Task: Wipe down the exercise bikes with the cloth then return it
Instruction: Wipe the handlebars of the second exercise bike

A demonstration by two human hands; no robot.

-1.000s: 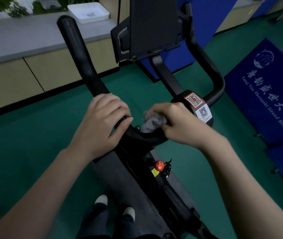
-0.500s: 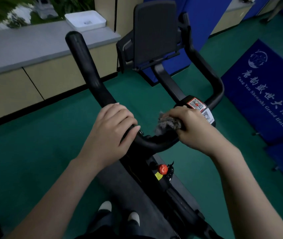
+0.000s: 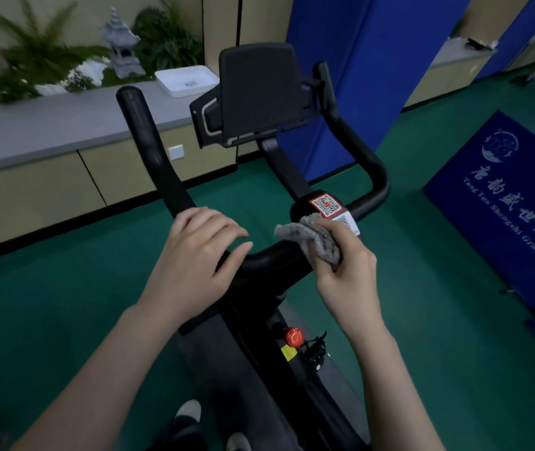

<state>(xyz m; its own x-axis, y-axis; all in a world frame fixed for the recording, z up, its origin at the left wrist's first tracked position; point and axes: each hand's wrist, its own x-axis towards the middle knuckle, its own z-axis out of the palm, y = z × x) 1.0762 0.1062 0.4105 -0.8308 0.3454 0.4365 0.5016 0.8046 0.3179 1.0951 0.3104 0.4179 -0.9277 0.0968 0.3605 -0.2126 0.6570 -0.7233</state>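
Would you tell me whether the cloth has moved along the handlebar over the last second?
Yes. The cloth has slid right along the handlebar, closer to the QR sticker.

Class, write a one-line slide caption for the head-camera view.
Right hand presses a grey cloth to the exercise bike handlebar; left hand rests on the same bar.

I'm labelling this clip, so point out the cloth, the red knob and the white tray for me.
cloth (image 3: 312, 238): head view, on its bunched grey middle.
red knob (image 3: 293, 336): head view, on its rounded top.
white tray (image 3: 191, 92): head view, on its near rim.
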